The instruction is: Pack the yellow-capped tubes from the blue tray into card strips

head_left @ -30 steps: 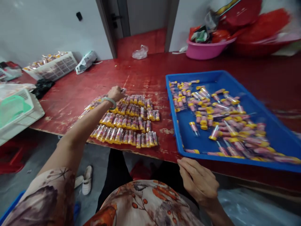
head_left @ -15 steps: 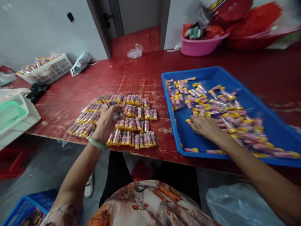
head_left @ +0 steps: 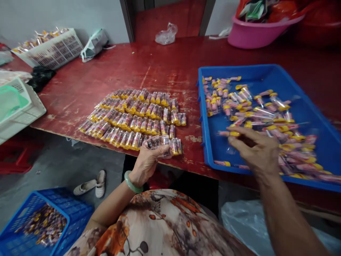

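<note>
My left hand [head_left: 149, 160] is closed on a small stack of clear printed pieces [head_left: 157, 142], thumb on top, at the table's front edge. What kind they are I cannot make out. Beneath and beyond it lie rows of small clear tubes [head_left: 125, 119] with yellow caps and printed wrapping. On the right, my right hand [head_left: 255, 149] pinches a pink tube with a yellow cap [head_left: 234, 134] over the blue tray [head_left: 204, 142]. Many similar pink tubes [head_left: 266, 113] lie loose in that tray.
A white basket of tubes [head_left: 57, 49] and a white crate [head_left: 32, 106] stand at left. On the floor is a blue crate [head_left: 66, 213] of tubes, near white clogs [head_left: 99, 185]. A pink basin [head_left: 255, 35] and a crumpled plastic bag [head_left: 166, 35] sit at the back.
My left hand has moved from above the rows toward the front edge. My right hand has lifted slightly with a tube pinched in it. The camera view has tilted down.
</note>
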`<action>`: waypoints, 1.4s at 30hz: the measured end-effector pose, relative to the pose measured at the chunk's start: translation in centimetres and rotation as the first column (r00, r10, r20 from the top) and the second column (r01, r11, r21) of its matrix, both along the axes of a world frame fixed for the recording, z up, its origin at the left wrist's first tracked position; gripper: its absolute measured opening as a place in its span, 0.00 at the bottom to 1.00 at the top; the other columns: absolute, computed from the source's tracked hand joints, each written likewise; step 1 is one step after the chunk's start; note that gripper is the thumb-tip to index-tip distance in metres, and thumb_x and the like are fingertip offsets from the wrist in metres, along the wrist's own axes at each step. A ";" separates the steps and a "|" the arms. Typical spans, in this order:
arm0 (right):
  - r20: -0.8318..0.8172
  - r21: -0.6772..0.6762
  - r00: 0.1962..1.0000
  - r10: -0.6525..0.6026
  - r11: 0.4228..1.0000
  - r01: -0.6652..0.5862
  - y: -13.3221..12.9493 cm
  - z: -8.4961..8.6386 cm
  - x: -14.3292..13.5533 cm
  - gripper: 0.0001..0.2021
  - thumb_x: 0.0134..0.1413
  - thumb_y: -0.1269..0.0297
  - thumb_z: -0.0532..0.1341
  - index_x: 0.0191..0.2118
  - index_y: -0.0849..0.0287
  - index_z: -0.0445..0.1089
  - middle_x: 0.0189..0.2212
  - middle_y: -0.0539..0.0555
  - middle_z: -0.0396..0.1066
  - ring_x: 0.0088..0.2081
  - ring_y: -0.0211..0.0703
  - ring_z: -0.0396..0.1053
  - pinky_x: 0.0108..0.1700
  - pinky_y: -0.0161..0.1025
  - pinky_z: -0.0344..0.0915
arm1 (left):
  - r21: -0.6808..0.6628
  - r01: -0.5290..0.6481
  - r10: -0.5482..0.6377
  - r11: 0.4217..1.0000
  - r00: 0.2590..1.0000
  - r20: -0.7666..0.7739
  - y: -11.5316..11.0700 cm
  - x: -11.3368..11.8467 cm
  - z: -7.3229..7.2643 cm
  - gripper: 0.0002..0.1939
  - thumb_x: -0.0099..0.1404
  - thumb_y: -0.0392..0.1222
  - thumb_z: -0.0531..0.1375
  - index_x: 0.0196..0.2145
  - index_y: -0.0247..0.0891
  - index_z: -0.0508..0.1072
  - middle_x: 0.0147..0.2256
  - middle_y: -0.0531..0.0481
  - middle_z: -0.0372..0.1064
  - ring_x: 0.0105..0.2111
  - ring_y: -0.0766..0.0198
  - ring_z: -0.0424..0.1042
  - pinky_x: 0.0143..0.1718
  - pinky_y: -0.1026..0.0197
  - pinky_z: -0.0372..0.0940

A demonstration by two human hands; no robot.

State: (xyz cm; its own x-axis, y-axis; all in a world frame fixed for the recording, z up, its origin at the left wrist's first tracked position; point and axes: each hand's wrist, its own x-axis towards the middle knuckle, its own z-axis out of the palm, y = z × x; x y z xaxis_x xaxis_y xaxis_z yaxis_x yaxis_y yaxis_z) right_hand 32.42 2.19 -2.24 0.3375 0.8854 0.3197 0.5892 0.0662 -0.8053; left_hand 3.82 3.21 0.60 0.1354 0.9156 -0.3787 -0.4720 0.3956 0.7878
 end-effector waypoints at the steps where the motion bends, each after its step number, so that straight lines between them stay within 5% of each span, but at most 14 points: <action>1: -0.136 0.024 0.990 0.047 0.999 -0.044 -1.1 0.4 -1.6 0.09 0.50 0.61 0.67 0.39 0.55 0.78 0.24 0.49 0.72 0.22 0.36 0.65 0.25 0.36 0.62 | -0.005 0.013 -0.013 1.000 1.000 0.001 -0.3 0.2 -0.1 0.20 0.42 0.38 0.77 0.33 0.33 0.78 0.30 0.50 0.77 0.26 0.65 0.75 0.30 0.63 0.72; 5: -0.534 -0.063 0.814 0.228 0.950 -0.307 -3.6 1.0 -8.7 0.11 0.48 0.56 0.70 0.27 0.58 0.73 0.16 0.46 0.67 0.15 0.35 0.62 0.16 0.32 0.59 | -0.036 0.034 -0.034 0.999 0.999 0.005 -1.2 0.9 -0.5 0.17 0.42 0.38 0.77 0.30 0.32 0.78 0.31 0.48 0.78 0.27 0.65 0.75 0.32 0.62 0.72; 10: -0.605 -0.080 0.733 0.312 0.892 -0.445 -3.3 0.8 -13.2 0.08 0.46 0.61 0.69 0.25 0.60 0.75 0.19 0.46 0.69 0.14 0.32 0.63 0.16 0.30 0.59 | -0.055 0.129 -0.130 0.990 0.992 -0.004 -1.7 0.9 -0.7 0.17 0.46 0.40 0.76 0.34 0.32 0.80 0.34 0.46 0.79 0.32 0.63 0.77 0.36 0.62 0.73; 17: -0.605 -0.127 0.733 0.312 0.871 -0.475 -3.1 0.5 -12.2 0.11 0.52 0.59 0.67 0.24 0.59 0.74 0.16 0.46 0.67 0.17 0.33 0.64 0.20 0.31 0.61 | -0.124 0.096 -0.093 0.988 0.995 0.032 -1.4 -0.3 -0.9 0.18 0.45 0.39 0.76 0.34 0.34 0.80 0.32 0.48 0.79 0.29 0.62 0.77 0.33 0.61 0.73; 24: -0.590 0.057 0.653 0.475 0.831 -0.553 -5.7 -0.4 -9.9 0.07 0.59 0.63 0.64 0.42 0.57 0.72 0.39 0.51 0.69 0.22 0.30 0.67 0.23 0.31 0.66 | -0.123 -0.026 0.032 0.992 0.998 0.045 -1.5 -0.2 -1.7 0.17 0.46 0.39 0.76 0.35 0.33 0.81 0.36 0.47 0.80 0.33 0.62 0.78 0.42 0.59 0.72; 36: -0.200 0.221 0.863 0.463 0.880 -0.421 -7.3 0.4 -11.7 0.08 0.56 0.73 0.64 0.42 0.57 0.71 0.38 0.54 0.71 0.39 0.43 0.72 0.40 0.41 0.72 | -0.121 -0.075 0.089 0.990 0.990 0.114 -2.5 0.8 -0.8 0.17 0.47 0.42 0.76 0.34 0.34 0.80 0.33 0.50 0.78 0.30 0.66 0.75 0.31 0.65 0.70; 42: -0.045 0.325 0.933 0.357 0.888 -0.325 -7.7 0.1 -12.2 0.12 0.53 0.75 0.65 0.43 0.58 0.71 0.39 0.54 0.72 0.39 0.43 0.72 0.41 0.42 0.71 | -0.150 -0.061 0.082 0.987 0.987 0.139 -2.8 0.7 -1.3 0.17 0.50 0.42 0.75 0.38 0.36 0.79 0.38 0.50 0.78 0.33 0.66 0.75 0.33 0.66 0.72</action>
State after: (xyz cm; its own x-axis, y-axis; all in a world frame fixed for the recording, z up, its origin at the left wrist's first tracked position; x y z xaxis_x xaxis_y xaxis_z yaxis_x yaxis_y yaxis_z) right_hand 20.24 -5.50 -2.11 0.0774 0.8146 0.5749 0.4026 0.5019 -0.7655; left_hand 4.49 0.44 -0.71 0.1343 0.8616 -0.4894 -0.6076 0.4618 0.6462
